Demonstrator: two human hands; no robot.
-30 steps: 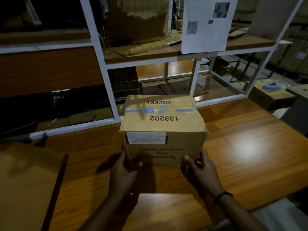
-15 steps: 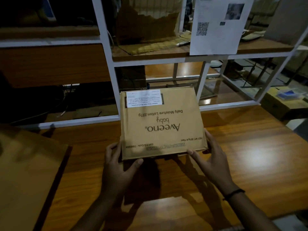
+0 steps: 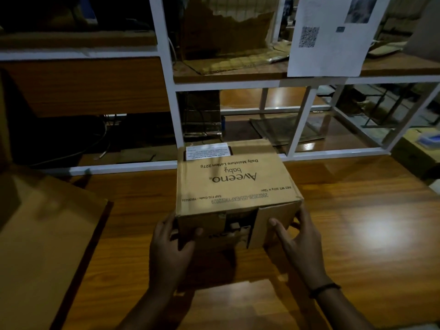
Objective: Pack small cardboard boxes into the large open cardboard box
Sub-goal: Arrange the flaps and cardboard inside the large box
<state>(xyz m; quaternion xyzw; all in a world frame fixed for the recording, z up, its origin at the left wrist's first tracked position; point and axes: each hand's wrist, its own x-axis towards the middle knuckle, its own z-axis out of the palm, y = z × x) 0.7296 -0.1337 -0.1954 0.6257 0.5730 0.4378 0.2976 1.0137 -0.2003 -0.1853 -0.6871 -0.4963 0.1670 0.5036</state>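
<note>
A brown cardboard box (image 3: 234,184) printed "Aveeno baby" rests on the wooden table (image 3: 357,234), its printed side facing up and the text upside down to me. The side facing me has loose flaps with a dark gap between them. My left hand (image 3: 170,244) grips the near left corner, thumb on the front face. My right hand (image 3: 297,236) holds the near right corner, with a dark band on its wrist. A large cardboard flap (image 3: 40,234), possibly part of the large box, fills the lower left.
A white metal shelf frame (image 3: 170,91) with wooden boards stands right behind the table. A white sheet with a QR code (image 3: 331,34) hangs from the upper shelf. Another cardboard box (image 3: 414,153) sits at the far right edge. Cables lie in the dark left bay.
The box has been tipped away from me: the taped top with the number turned to the back, the printed side came up, and the flapped side now faces me. Both hands stayed on its near corners.
</note>
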